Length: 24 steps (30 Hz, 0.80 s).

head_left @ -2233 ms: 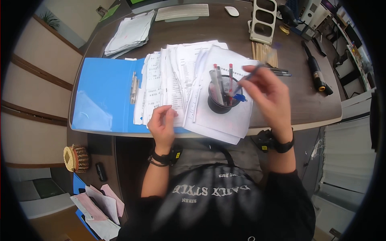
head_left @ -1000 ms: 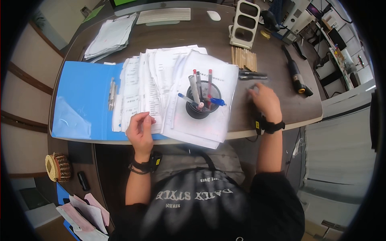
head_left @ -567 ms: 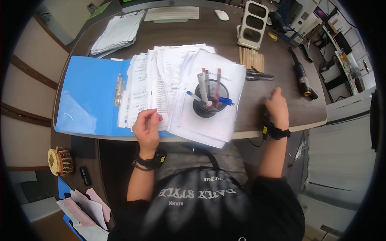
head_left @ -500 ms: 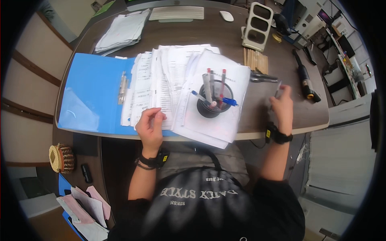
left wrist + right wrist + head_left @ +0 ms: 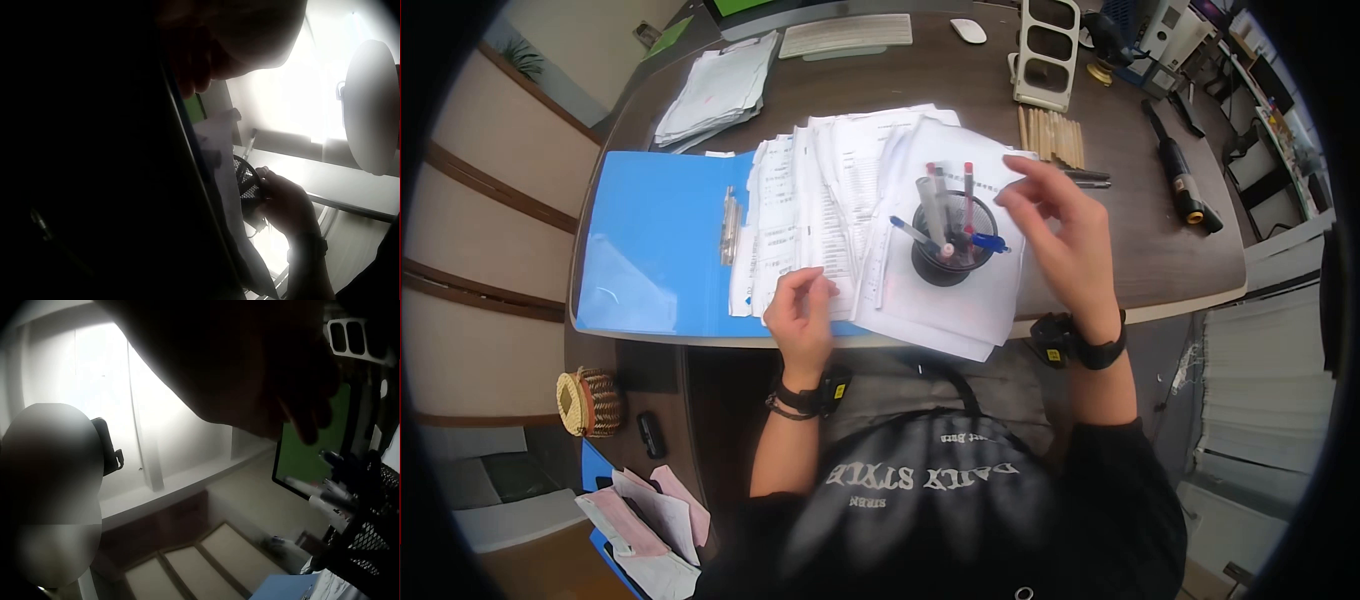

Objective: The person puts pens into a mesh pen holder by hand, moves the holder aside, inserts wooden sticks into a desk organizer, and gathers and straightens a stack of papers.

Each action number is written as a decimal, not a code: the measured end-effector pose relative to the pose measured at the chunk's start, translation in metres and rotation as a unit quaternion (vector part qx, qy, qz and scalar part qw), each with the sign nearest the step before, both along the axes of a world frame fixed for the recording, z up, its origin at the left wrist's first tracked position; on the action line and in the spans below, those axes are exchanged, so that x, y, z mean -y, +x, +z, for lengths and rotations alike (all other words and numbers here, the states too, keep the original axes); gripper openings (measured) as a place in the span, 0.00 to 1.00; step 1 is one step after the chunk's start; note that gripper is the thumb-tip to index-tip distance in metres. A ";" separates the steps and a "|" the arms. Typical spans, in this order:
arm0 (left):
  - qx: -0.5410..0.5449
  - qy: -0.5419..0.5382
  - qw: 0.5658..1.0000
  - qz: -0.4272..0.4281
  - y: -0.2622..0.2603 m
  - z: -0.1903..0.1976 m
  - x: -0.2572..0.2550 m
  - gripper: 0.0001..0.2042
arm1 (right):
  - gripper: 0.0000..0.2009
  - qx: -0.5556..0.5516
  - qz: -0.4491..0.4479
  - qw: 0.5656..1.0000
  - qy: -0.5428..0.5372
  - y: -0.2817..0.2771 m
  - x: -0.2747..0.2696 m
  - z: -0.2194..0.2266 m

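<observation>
1. Centre of the frame: a black mesh pen cup (image 5: 943,268) stands on white papers (image 5: 930,322), holding several pens, among them a red-capped pen (image 5: 968,190) and a blue pen (image 5: 990,242) leaning right.
2. Right of the cup, my right hand (image 5: 1068,230) is open, thumb and fingers apart, gripping nothing.
3. Left of centre, my left hand (image 5: 802,325) hangs loosely curled and empty over the papers' lower edge.
4. Bottom centre, my black shirt (image 5: 940,540) reads "DAILY STYLE", upside down.

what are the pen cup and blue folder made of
The pen cup looks like black metal mesh, probably painted: its wall is a fine grid. The blue folder seems smooth, glossy plastic, going by its shiny patch, though coated card is possible.
</observation>
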<state>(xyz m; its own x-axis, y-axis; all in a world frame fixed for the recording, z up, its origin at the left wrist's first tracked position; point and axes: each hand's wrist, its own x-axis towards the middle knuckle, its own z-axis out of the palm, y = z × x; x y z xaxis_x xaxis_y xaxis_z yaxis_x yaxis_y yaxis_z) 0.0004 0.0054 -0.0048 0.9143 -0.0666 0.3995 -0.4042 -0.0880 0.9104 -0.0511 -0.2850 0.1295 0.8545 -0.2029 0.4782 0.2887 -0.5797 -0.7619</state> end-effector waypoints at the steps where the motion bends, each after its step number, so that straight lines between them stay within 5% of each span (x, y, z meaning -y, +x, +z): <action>1: -0.002 0.003 1.000 0.003 -0.001 0.000 0.001 0.06 | 0.14 0.001 -0.042 0.999 0.000 0.002 0.007 -0.003; 4: -0.005 -0.017 1.000 0.000 -0.002 0.003 0.003 0.06 | 0.12 -0.044 -0.131 0.990 -0.019 -0.001 0.029 -0.001; 7: -0.008 -0.023 1.000 -0.007 -0.002 0.003 0.002 0.06 | 0.17 -0.186 -0.169 0.932 -0.262 -0.001 0.072 -0.034; 10: -0.004 -0.022 1.000 -0.009 -0.002 0.004 0.002 0.06 | 0.22 -0.155 -0.169 0.891 -0.391 -0.003 0.108 -0.080; 14: 0.004 -0.015 1.000 -0.002 -0.002 0.003 0.003 0.06 | 0.28 -0.239 -0.118 0.894 -0.360 -0.008 0.114 -0.082; 16: 0.001 -0.044 0.999 0.000 -0.001 0.003 0.003 0.05 | 0.28 -0.335 -0.163 0.861 -0.348 -0.010 0.107 -0.070; 19: -0.004 -0.017 1.000 -0.010 -0.002 0.004 0.002 0.06 | 0.27 -0.200 -0.178 0.890 -0.368 -0.006 0.110 -0.077; 24: 0.000 -0.023 1.000 -0.008 -0.001 0.003 0.003 0.06 | 0.23 -0.197 -0.133 0.893 -0.381 0.004 0.120 -0.089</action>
<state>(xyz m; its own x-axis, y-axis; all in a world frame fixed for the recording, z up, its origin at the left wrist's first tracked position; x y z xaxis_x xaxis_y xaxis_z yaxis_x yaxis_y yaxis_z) -0.0003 0.0021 -0.0014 0.9133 -0.0631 0.4025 -0.4052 -0.0397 0.9133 -0.0474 -0.4052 0.0403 0.9570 -0.1682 0.2363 -0.1407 -0.9816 -0.1291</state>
